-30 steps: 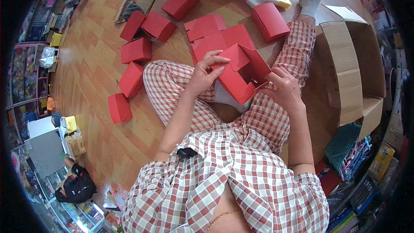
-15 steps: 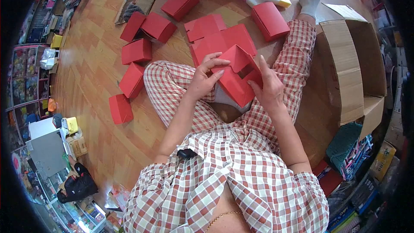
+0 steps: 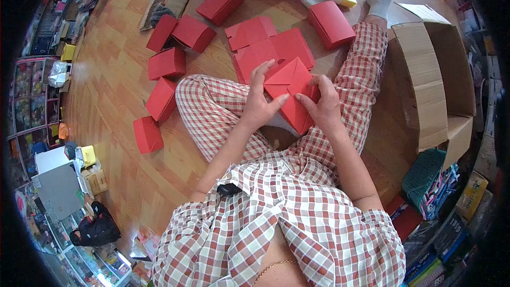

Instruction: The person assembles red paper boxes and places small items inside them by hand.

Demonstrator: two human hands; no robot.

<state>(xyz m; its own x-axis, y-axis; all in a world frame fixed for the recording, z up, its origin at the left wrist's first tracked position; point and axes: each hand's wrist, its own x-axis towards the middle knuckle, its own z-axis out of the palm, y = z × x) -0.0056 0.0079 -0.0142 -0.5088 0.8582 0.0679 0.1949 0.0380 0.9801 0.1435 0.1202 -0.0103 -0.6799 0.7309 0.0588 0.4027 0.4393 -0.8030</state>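
Observation:
Between my two hands is a red cardboard box [image 3: 295, 91], tilted above my lap with its end flaps folded inward. My left hand [image 3: 260, 101] grips the box's left side, thumb on the near face and fingers along the far edge. On the other side my right hand [image 3: 324, 103] holds it, thumb pressed on the folded flaps and fingers curled over the right edge. Just beyond the box, flat unfolded red card [image 3: 252, 56] lies on the floor.
Several folded red boxes [image 3: 162, 100] stand on the floor to the left, and another red box [image 3: 331, 25] sits near my foot. An open brown carton [image 3: 430, 85] is at the right, beside a green basket [image 3: 423, 178] of pens. Stocked shelves line the left.
The open end of the red box has been folded over, its flaps now lying across the opening. Both hands have shifted their grip, with thumbs now on the flaps.

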